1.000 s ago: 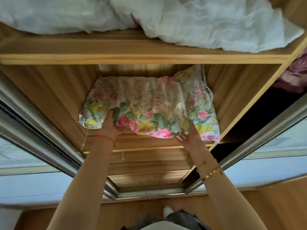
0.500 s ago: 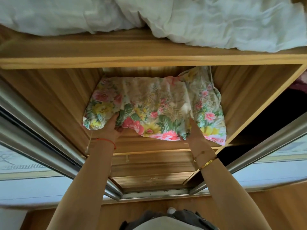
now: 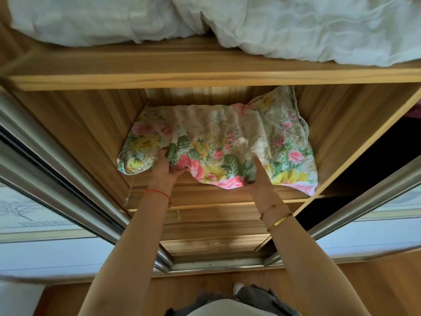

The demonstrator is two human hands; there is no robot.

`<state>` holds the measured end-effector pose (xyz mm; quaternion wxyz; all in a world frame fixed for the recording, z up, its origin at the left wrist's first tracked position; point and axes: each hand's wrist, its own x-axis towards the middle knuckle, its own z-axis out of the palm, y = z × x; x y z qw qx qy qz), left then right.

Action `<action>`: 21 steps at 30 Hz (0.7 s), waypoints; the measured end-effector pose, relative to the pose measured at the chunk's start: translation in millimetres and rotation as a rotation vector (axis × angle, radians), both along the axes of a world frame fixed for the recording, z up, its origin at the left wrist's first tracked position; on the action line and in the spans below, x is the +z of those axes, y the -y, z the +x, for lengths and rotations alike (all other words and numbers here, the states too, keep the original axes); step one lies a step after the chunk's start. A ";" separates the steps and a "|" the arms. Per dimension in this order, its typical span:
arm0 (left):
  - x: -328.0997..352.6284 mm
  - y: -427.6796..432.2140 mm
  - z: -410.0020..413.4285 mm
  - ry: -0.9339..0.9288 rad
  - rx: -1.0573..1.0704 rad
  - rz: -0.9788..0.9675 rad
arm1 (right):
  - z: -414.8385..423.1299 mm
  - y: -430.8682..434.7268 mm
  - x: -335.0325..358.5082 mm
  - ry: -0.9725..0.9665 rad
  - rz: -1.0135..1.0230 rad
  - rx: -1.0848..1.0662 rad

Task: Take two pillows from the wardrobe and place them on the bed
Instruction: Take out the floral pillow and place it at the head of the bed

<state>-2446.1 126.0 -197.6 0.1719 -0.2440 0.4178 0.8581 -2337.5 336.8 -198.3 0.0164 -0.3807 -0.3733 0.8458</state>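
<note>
Item: floral pillow (image 3: 227,142), centre of frame, lying on the middle wooden shelf (image 3: 216,198) of the wardrobe, its right corner riding up the back panel. My left hand (image 3: 163,171) is clamped on the front edge left of centre; my right hand (image 3: 257,176) is bunched into the front edge right of centre. Hands apart. Above, top of frame: white bedding (image 3: 205,21) on the upper shelf (image 3: 205,74). Sliding door rails (image 3: 57,160) at both sides.

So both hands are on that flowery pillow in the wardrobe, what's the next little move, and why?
Probably pull it straight out toward the body. The left hand and right hand both pinch the front edge of the floral pillow, which lies on the wardrobe shelf with nothing in front.
</note>
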 end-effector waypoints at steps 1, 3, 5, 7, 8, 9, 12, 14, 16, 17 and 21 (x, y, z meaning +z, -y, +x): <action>-4.9 0.7 1.3 -0.003 0.030 -0.008 | -2.1 4.7 5.4 -0.003 -0.065 -0.011; -5.9 -2.8 4.8 -0.014 0.062 -0.012 | -6.6 10.6 12.4 -0.018 -0.153 0.032; -7.6 -6.6 9.2 0.009 0.087 0.019 | -9.8 18.0 12.1 -0.096 -0.150 0.113; -8.3 -7.6 11.8 0.019 0.099 0.047 | -17.7 16.4 6.4 -0.119 -0.145 0.108; -7.9 -6.5 11.7 0.032 0.091 0.037 | -18.9 15.2 6.0 -0.126 -0.156 0.101; -7.4 -4.6 10.4 0.031 0.069 0.020 | -19.6 13.9 6.2 -0.102 -0.154 0.093; -4.7 -0.4 4.7 0.017 -0.040 -0.053 | -19.0 5.3 3.4 0.101 -0.154 -0.044; -3.2 -0.5 3.0 0.015 -0.078 -0.069 | -18.2 2.6 2.1 0.134 -0.154 -0.074; -2.0 -1.5 4.3 0.038 -0.091 -0.070 | -19.4 1.4 2.4 0.109 -0.157 -0.095; -2.0 -1.8 4.9 0.051 -0.094 -0.063 | -18.4 1.9 2.9 0.087 -0.164 -0.087; 0.1 -0.6 5.2 0.067 -0.070 -0.028 | 0.9 3.9 2.2 -0.041 -0.059 -0.039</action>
